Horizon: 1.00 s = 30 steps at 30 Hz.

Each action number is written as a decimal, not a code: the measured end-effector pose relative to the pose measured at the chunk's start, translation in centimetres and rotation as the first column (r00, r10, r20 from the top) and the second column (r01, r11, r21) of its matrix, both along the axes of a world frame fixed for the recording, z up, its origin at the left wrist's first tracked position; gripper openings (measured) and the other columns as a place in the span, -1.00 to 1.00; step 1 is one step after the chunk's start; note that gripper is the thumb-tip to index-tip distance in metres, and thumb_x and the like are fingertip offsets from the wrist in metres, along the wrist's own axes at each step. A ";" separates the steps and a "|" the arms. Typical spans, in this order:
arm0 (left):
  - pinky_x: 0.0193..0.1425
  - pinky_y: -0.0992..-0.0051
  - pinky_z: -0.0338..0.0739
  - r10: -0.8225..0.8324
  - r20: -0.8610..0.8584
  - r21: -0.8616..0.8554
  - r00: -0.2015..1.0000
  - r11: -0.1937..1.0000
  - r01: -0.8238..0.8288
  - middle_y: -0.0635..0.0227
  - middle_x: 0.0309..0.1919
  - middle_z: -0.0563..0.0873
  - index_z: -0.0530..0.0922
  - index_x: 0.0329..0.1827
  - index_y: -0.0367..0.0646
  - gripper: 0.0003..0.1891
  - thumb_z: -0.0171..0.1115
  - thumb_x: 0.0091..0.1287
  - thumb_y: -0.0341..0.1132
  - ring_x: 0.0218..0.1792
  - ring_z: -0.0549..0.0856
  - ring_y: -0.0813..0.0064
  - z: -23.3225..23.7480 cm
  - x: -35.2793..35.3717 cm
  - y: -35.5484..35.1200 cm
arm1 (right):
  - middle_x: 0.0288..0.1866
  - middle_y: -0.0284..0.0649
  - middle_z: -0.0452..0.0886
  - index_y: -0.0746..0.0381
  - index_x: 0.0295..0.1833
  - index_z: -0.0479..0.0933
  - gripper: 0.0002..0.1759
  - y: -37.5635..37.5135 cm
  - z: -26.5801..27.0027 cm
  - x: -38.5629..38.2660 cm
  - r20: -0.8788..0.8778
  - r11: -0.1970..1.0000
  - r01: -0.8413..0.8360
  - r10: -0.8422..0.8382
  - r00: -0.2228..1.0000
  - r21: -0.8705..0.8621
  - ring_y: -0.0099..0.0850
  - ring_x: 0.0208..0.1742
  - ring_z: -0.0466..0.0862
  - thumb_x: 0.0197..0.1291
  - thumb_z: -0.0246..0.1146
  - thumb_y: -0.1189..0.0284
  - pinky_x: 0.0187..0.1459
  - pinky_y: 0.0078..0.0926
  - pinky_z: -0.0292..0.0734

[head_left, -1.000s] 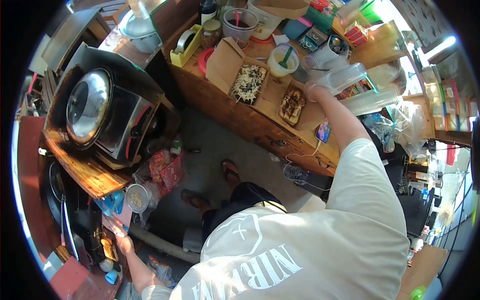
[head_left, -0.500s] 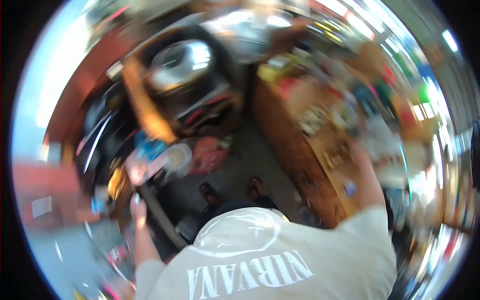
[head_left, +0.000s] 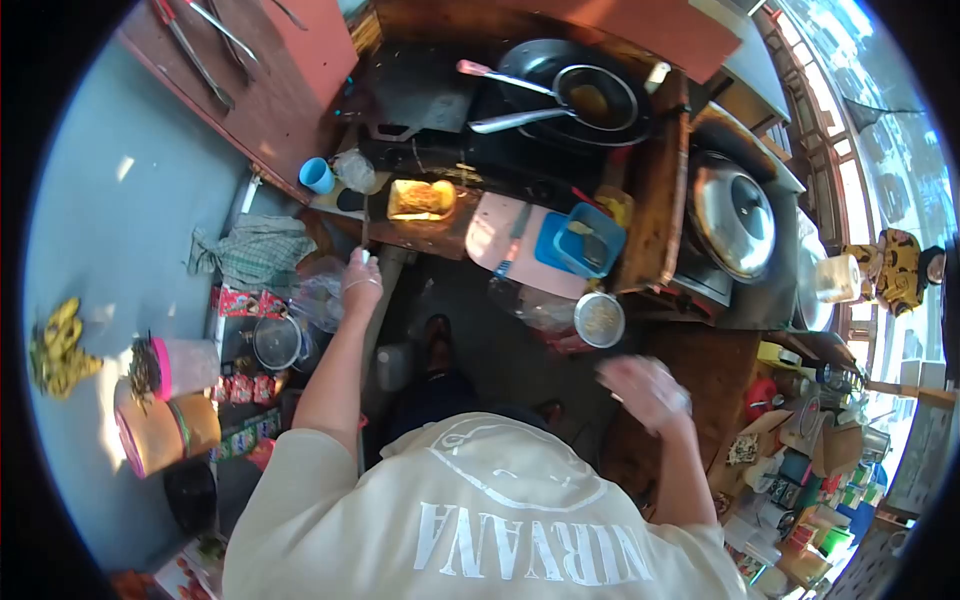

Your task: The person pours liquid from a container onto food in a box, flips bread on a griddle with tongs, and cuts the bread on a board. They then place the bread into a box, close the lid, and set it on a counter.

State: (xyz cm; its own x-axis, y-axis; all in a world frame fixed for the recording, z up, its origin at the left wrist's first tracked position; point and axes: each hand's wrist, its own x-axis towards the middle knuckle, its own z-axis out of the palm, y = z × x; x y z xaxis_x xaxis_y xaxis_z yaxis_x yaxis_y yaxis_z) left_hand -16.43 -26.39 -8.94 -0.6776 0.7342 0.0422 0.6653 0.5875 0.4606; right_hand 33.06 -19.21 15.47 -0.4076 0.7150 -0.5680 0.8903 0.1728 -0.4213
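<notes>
My left hand (head_left: 362, 285), in a clear plastic glove, is closed around the lower end of a thin dark utensil (head_left: 365, 222) pointing away from me. Its exact kind is hard to make out. Just beyond and to the right, golden bread-like food (head_left: 421, 200) lies on the wooden counter edge. My right hand (head_left: 645, 392), also gloved, hovers over the floor beside the wooden table (head_left: 690, 405). Its fingers are stretched out, slightly blurred, with nothing visible in them. Nearest to it is a round tub of pale crumbs or grated food (head_left: 600, 320).
A frying pan (head_left: 540, 65) with a smaller pan (head_left: 597, 97) in it sits on the stove. A pink board (head_left: 495, 228) bears a blue container (head_left: 590, 240). A blue cup (head_left: 316, 176) and checked cloth (head_left: 258, 246) are left; a lidded pot (head_left: 735, 215) stands right.
My view has swung from the cluttered table on the right to the stove and counter. My right hand has come away from that table, and my left hand now reaches to the counter edge.
</notes>
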 end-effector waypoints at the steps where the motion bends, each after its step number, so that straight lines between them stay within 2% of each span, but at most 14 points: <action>1: -0.02 -0.02 0.58 0.005 -0.027 -0.031 1.000 0.999 -0.006 -0.17 -0.16 0.73 0.48 0.28 -0.16 -0.61 0.13 0.46 -0.20 -0.12 0.70 -0.22 -1.1 -1.1 0.9 | -0.08 0.00 0.70 0.19 -0.06 0.65 -0.67 1.8 -1.5 -5.9 -0.132 0.994 -0.111 0.109 0.985 -0.009 -0.01 0.01 0.68 0.41 0.10 0.19 0.06 -0.09 0.55; 4: 0.00 -0.03 0.59 0.009 0.221 -0.118 0.975 0.993 0.018 -0.15 -0.14 0.74 0.45 0.31 -0.15 -0.57 0.09 0.47 -0.16 -0.06 0.70 -0.20 -6.1 -4.0 2.8 | 0.01 0.13 0.66 0.23 0.04 0.59 -0.69 8.1 -9.9 -21.4 -0.211 0.969 -0.239 0.246 0.946 0.059 0.10 0.05 0.65 0.35 0.08 0.31 0.10 -0.04 0.54; 5: 0.00 -0.04 0.59 0.010 0.360 -0.113 0.933 0.993 0.034 -0.15 -0.15 0.74 0.43 0.33 -0.13 -0.57 0.08 0.47 -0.15 -0.04 0.70 -0.20 -10.6 -5.8 3.0 | 0.02 0.17 0.66 0.25 0.09 0.58 -0.68 10.3 -19.1 -24.0 -0.123 0.665 -0.375 0.575 0.809 0.646 0.09 0.08 0.66 0.34 0.05 0.39 0.13 -0.04 0.53; 6: 0.00 -0.04 0.59 0.006 0.369 -0.125 0.929 0.991 0.044 -0.15 -0.15 0.74 0.43 0.33 -0.13 -0.57 0.08 0.47 -0.15 -0.04 0.70 -0.20 -9.1 -6.0 3.6 | 0.07 0.11 0.66 0.22 0.09 0.60 -0.66 12.3 -18.4 -28.7 -0.253 0.931 -0.051 0.151 0.956 0.363 0.04 0.11 0.66 0.33 0.09 0.31 0.16 -0.10 0.53; 7: 0.00 -0.04 0.59 -0.055 0.280 -0.202 0.958 0.973 0.114 -0.14 -0.16 0.74 0.41 0.36 -0.09 -0.56 0.07 0.48 -0.14 -0.05 0.70 -0.19 -4.9 -4.9 4.2 | 0.11 0.04 0.66 0.18 0.08 0.63 -0.63 13.8 -17.5 -32.7 -0.223 0.942 0.333 -0.319 0.921 0.031 -0.01 0.14 0.65 0.32 0.13 0.22 0.18 -0.16 0.52; 10: -0.01 -0.06 0.59 -0.080 0.229 -0.298 0.970 0.943 0.148 -0.12 -0.17 0.75 0.35 0.42 0.00 -0.53 0.05 0.50 -0.12 -0.07 0.71 -0.19 1.6 -4.3 4.5 | 0.11 0.02 0.69 0.12 0.17 0.63 -0.56 15.8 -23.9 -36.3 -0.512 0.886 0.460 -0.420 0.749 -0.054 -0.04 0.14 0.67 0.30 0.16 0.14 0.20 -0.17 0.53; 11: -0.02 -0.06 0.59 -0.030 0.251 -0.295 0.967 0.950 0.106 -0.10 -0.18 0.75 0.32 0.47 0.04 -0.51 0.05 0.50 -0.12 -0.09 0.72 -0.19 2.5 -4.5 4.5 | 0.11 0.02 0.69 0.12 0.17 0.63 -0.56 15.6 -24.4 -36.8 -0.505 0.883 0.466 -0.429 0.749 -0.060 -0.04 0.14 0.67 0.30 0.16 0.14 0.20 -0.17 0.53; 13: -0.09 -0.02 0.62 -0.074 0.184 -0.348 0.980 0.927 0.136 -0.08 -0.19 0.76 0.19 0.57 0.09 -0.42 0.05 0.51 -0.13 -0.18 0.74 -0.16 3.8 -4.6 3.9 | 0.03 -0.03 0.74 0.05 0.21 0.63 -0.52 15.5 -25.1 -37.2 -0.149 0.903 0.429 -0.421 0.895 0.024 -0.08 0.04 0.73 0.28 0.17 0.09 0.10 -0.17 0.58; 15: -0.19 0.02 0.63 -0.202 0.198 -0.325 0.959 0.910 0.258 -0.06 -0.23 0.76 0.06 0.64 0.10 -0.34 0.06 0.50 -0.17 -0.26 0.75 -0.14 4.7 -4.7 3.8 | -0.08 -0.08 0.77 0.01 0.20 0.65 -0.53 14.5 -25.9 -36.8 -0.135 0.920 0.385 -0.374 0.918 0.067 -0.11 -0.06 0.76 0.26 0.20 0.05 0.01 -0.20 0.61; 16: -0.25 0.04 0.64 -0.369 0.133 -0.024 0.920 0.927 0.375 -0.04 -0.27 0.76 -0.01 0.66 0.08 -0.29 0.07 0.48 -0.24 -0.31 0.76 -0.09 4.7 -4.8 3.9 | -0.04 -0.05 0.76 0.03 0.20 0.65 -0.49 13.9 -24.6 -36.8 -0.182 0.907 0.421 -0.410 0.894 0.023 -0.09 -0.01 0.75 0.26 0.19 0.00 0.05 -0.18 0.60; 17: -0.25 0.04 0.64 -0.367 0.140 -0.026 0.920 0.927 0.374 -0.04 -0.27 0.76 -0.01 0.66 0.08 -0.29 0.07 0.48 -0.24 -0.31 0.76 -0.09 4.7 -4.6 4.3 | 0.00 -0.02 0.74 0.05 0.19 0.65 -0.45 13.6 -23.8 -36.8 -0.227 0.891 0.453 -0.446 0.866 -0.022 -0.06 0.04 0.74 0.25 0.18 -0.05 0.10 -0.17 0.60; 19: -0.19 0.04 0.66 -0.341 0.220 -0.406 0.914 0.820 0.404 -0.05 -0.22 0.75 -0.03 0.66 0.05 -0.24 0.06 0.43 -0.36 -0.27 0.77 -0.08 5.1 -4.1 6.1 | -0.01 -0.02 0.75 0.06 0.17 0.66 -0.45 13.5 -26.5 -36.4 -0.242 0.857 0.513 -0.510 0.825 -0.058 -0.06 0.04 0.74 0.24 0.20 -0.05 0.11 -0.17 0.60; 24: -0.05 0.05 0.66 -0.282 0.312 -0.550 0.907 0.725 0.414 -0.11 -0.06 0.73 -0.10 0.67 0.02 -0.16 0.04 0.32 -0.46 -0.14 0.77 -0.08 6.9 -3.9 8.2 | -0.02 0.00 0.75 0.09 0.15 0.68 -0.45 13.6 -27.1 -36.3 -0.182 0.840 0.541 -0.538 0.823 -0.041 -0.07 0.06 0.73 0.21 0.24 -0.04 0.13 -0.19 0.59; 30: -0.17 0.02 0.65 -0.278 0.294 -0.538 0.914 0.743 0.399 -0.10 -0.28 0.75 -0.19 0.68 0.00 -0.05 0.15 0.27 -0.45 -0.27 0.77 -0.07 3.9 -2.9 7.7 | -0.01 -0.01 0.75 0.07 0.14 0.69 -0.47 14.2 -28.0 -36.2 -0.179 0.857 0.515 -0.505 0.845 0.013 -0.09 0.08 0.73 0.18 0.27 -0.02 0.17 -0.22 0.59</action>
State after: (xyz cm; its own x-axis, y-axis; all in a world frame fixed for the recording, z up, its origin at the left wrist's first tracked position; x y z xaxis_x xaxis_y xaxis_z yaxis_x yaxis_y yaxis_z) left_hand -19.38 -18.73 -5.05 -0.3298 0.7591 -0.5612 0.8108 0.5323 0.2435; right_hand -3.12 -5.06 -12.48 -0.0593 0.8772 -0.4764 0.7791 -0.2577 -0.5715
